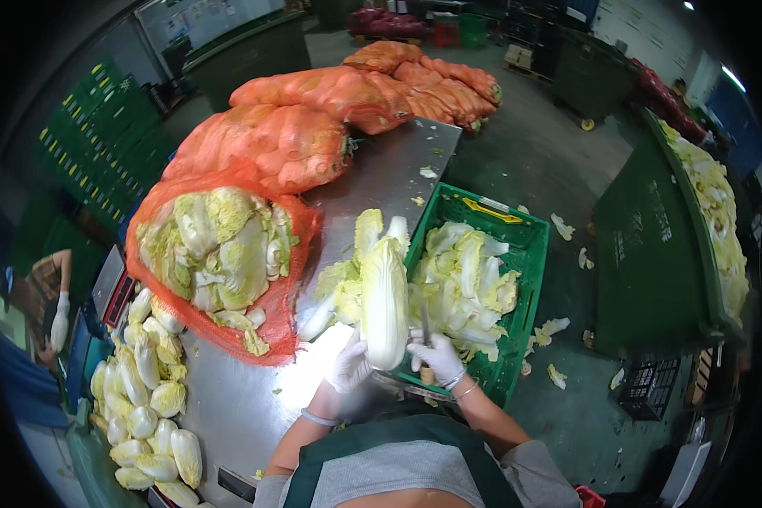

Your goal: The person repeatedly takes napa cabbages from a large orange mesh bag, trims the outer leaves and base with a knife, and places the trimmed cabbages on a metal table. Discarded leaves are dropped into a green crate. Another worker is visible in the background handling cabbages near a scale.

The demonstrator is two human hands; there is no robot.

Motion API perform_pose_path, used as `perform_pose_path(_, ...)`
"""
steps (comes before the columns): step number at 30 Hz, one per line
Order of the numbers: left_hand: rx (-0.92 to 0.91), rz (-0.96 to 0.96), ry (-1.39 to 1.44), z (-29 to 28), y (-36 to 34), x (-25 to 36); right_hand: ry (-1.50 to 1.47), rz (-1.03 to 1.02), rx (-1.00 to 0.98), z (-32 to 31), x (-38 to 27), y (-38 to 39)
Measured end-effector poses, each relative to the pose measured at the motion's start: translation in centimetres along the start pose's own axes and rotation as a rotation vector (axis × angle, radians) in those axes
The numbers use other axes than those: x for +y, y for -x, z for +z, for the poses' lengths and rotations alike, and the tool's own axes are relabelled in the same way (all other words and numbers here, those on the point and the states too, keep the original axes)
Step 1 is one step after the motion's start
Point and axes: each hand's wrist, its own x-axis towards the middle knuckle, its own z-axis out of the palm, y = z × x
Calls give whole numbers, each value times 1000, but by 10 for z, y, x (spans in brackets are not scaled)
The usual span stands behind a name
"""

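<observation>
A napa cabbage stands upright in front of me, pale green and white, with loose outer leaves to its left. My left hand, in a white glove, is closed at its lower left side, fingers partly hidden behind it. Just right of its base, my right hand, also gloved, grips a knife with the blade pointing away from me; a bit of wooden handle shows below the fingers. Beside the right hand, a green crate holds many cut-off leaves.
An orange mesh sack of cabbages lies open on the metal table; full sacks lie behind it. Trimmed cabbages are heaped at left. A green bin full of leaves stands right. At far left is another person's gloved hand.
</observation>
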Motion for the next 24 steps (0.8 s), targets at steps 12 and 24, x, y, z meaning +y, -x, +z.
perform_pose_path(12, 258, 166, -403, -40, 123, 56, 150, -204, -25, 99, -73, -41)
perform_pose_path(24, 706, 602, -531, -45, 174, 82, 133, -262, -45, 228, -25, -11)
